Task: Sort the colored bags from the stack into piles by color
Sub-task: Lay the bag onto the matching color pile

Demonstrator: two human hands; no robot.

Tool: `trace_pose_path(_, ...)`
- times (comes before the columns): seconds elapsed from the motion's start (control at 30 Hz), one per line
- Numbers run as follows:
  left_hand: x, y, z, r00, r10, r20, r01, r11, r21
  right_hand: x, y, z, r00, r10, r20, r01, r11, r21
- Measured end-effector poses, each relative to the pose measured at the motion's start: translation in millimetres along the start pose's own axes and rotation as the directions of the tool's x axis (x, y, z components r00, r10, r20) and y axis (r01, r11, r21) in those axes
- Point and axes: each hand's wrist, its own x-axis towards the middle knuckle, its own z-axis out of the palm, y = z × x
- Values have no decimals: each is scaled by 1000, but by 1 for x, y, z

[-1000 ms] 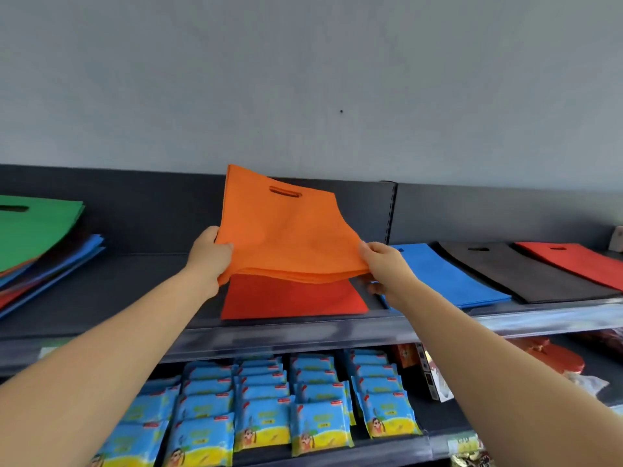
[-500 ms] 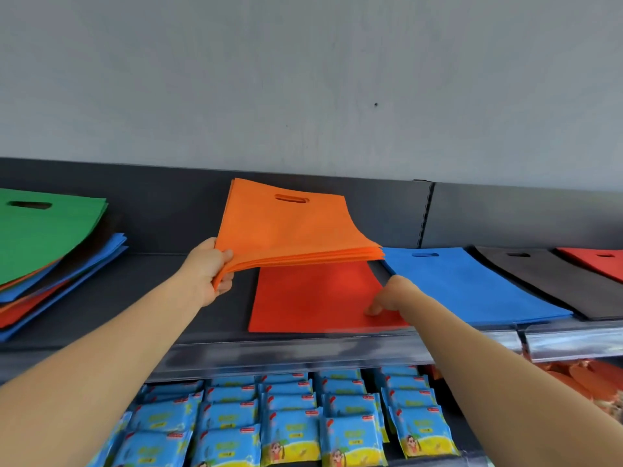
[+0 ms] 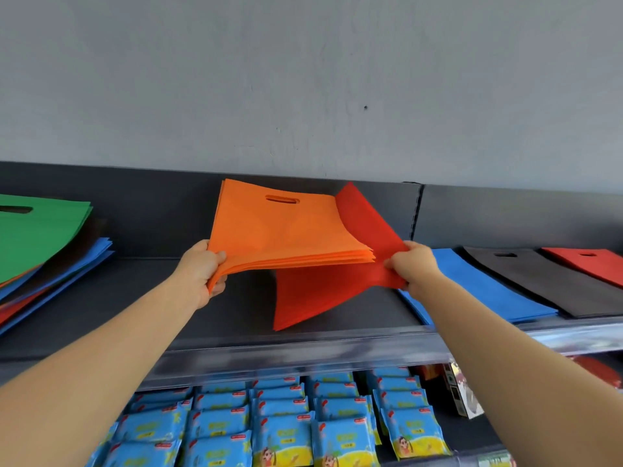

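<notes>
- Shop shelving in dark grey, two tiers against a pale wall [image 3: 303,79]; sorting takes place on the upper shelf [image 3: 141,298].
- Nearest, on the lower tier: rows of blue snack packets [image 3: 286,429], each with a red tab and a cartoon figure. The print is too small to read. A small box [image 3: 462,396] stands at the right; its text is also illegible.
- Left hand [image 3: 202,267]: fingers curled round the near left corner of a bundle of orange bags [image 3: 279,230], held off the shelf and tilted up toward the back.
- Right hand [image 3: 413,264]: fingers pinch the edge of a single red bag [image 3: 330,291], which hangs partly under and behind the orange bundle. Its lower corner is near the shelf front.
- Right of the hands, three flat piles lie side by side, one colour each: blue pile [image 3: 478,288], black pile [image 3: 539,281], red pile [image 3: 586,261]. These count as done.
- Far left: mixed stack [image 3: 40,230], green on top, with blue, red, orange and dark edges below. It is unsorted.
- No logo or lettering is seen on any bag, only die-cut handle slots.
- Judgement: roughly mid-task. The red bag likely belongs on the red pile, orange needs a set-down spot, and no green pile is seen yet.
</notes>
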Motion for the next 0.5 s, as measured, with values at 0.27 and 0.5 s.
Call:
trace_pose_path(0.27, -2, -13, 26, 997, -73, -40, 77, 990, 120, -20, -17, -50, 910, -50, -412, 97, 991, 94)
trace_pose_path(0.5, 6, -26, 48, 994, -89, -65, 105, 948, 300, -18, -9, -71, 832, 68, -550, 85, 965, 249)
